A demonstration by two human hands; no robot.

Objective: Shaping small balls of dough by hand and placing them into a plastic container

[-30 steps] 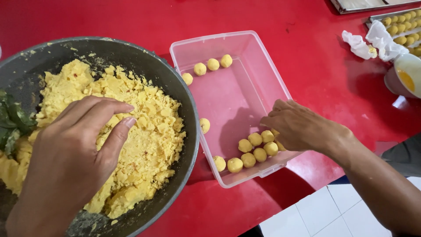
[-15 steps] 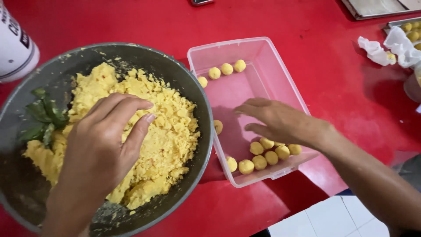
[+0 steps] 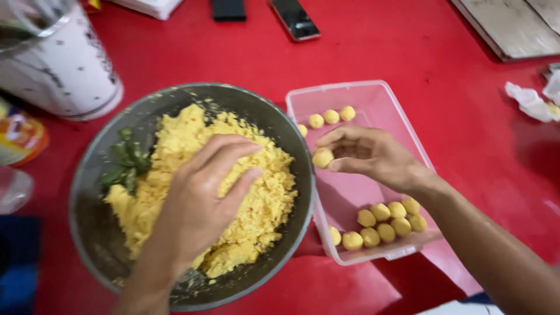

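Left hand (image 3: 201,201): fingers spread flat, pressing into the crumbly yellow dough (image 3: 175,146) in the round grey metal bowl (image 3: 87,175), centre-left of the frame; green leaves (image 3: 125,163) lie at the bowl's left side. Right hand (image 3: 367,156): centre-right, fingertips pinching 1 small yellow dough ball (image 3: 322,158) over the clear rectangular plastic container (image 3: 385,87) just beside the bowl. Inside it, 3 balls (image 3: 331,116) sit at the far end and a cluster (image 3: 382,223) at the near end. All on a red table (image 3: 408,46).

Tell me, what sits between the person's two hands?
In the head view, the grey bowl's rim and the clear tub's wall lie between the left hand and right hand, which pinches a yellow ball.
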